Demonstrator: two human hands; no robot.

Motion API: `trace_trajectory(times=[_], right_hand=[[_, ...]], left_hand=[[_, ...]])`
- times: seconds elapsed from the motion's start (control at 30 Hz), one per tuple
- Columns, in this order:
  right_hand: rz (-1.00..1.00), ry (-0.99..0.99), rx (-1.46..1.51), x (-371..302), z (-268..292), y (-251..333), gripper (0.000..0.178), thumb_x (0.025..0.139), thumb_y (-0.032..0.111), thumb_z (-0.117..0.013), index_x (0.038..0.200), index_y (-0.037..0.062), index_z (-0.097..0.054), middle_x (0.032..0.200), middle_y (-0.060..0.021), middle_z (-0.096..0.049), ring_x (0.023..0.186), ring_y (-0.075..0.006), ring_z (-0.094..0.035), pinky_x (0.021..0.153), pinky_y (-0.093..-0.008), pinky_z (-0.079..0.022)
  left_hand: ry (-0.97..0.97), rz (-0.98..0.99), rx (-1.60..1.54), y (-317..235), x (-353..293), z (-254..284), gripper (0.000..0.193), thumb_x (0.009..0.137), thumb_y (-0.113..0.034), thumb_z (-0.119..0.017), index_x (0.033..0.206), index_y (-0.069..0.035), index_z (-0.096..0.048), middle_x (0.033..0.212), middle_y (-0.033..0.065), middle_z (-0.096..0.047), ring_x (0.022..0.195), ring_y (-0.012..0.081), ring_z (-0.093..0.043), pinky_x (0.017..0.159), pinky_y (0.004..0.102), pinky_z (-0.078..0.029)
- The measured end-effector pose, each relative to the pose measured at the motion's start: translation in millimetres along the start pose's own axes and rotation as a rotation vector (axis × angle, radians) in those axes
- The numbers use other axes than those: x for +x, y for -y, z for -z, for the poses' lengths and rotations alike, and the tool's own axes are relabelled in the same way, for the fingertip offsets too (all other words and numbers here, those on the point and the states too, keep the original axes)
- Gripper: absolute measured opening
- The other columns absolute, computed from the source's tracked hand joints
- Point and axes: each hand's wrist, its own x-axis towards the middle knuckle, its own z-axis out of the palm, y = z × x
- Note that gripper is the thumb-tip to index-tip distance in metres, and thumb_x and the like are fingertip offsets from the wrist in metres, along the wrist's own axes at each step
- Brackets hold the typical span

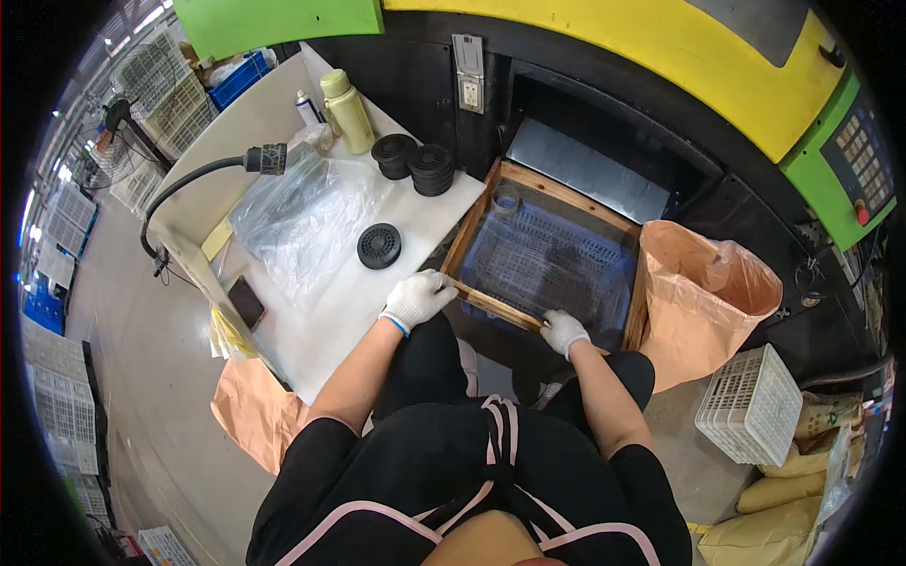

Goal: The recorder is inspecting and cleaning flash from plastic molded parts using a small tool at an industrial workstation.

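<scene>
A wooden frame (505,307) with a mesh bottom lies in front of the machine opening, over a blue plastic basket (538,255). My left hand (420,298), in a white glove, is closed on the frame's near left corner. Further right, my right hand (564,332), also gloved, grips the near bar of the frame. A small clear ring-shaped item (507,199) sits in the frame's far left corner. On the white table to the left lies a single round black slotted part (379,246), with a stack of similar parts (431,170) behind it.
A clear plastic bag (311,212), a phone (246,302), a yellow-green bottle (347,111) and a gooseneck lamp (265,159) are at the table. An open peach-coloured bag (698,302) stands right of the frame, near a white crate (752,406). A metal chute (585,168) lies beyond.
</scene>
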Motion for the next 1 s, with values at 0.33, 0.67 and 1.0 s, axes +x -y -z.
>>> trace_trajectory(times=[0.33, 0.67, 1.0], right_hand=[[-0.001, -0.035, 0.055, 3, -2, 2, 0.037, 0.086, 0.025, -0.061, 0.113, 0.0006, -0.065, 0.122, -0.0255, -0.062, 0.116, -0.0406, -0.058, 0.101, -0.0442, -0.046], [0.013, -0.036, 0.081, -2, 2, -2, 0.042, 0.084, 0.031, -0.063, 0.111, -0.0004, -0.066, 0.118, -0.0272, -0.064, 0.113, -0.0407, -0.06, 0.099, -0.0439, -0.047], [-0.152, -0.088, 0.229, 9, 59, -20, 0.049, 0.089, 0.039, -0.057, 0.106, -0.0054, -0.066, 0.112, -0.0289, -0.065, 0.107, -0.0437, -0.061, 0.094, -0.0457, -0.046]], left_hand=[[-0.006, -0.074, -0.096, -3, 5, 1, 0.028, 0.09, -0.033, -0.064, 0.1, -0.009, -0.073, 0.101, 0.0137, -0.069, 0.096, 0.0328, -0.067, 0.084, 0.0408, -0.053], [0.012, 0.024, -0.069, -3, 2, -2, 0.028, 0.09, -0.034, -0.065, 0.1, -0.009, -0.072, 0.102, 0.0141, -0.068, 0.097, 0.0341, -0.066, 0.084, 0.0426, -0.052], [-0.014, -0.03, -0.133, -1, 5, 4, 0.025, 0.09, -0.031, -0.064, 0.095, -0.007, -0.071, 0.097, 0.0134, -0.067, 0.092, 0.0342, -0.066, 0.079, 0.0439, -0.052]])
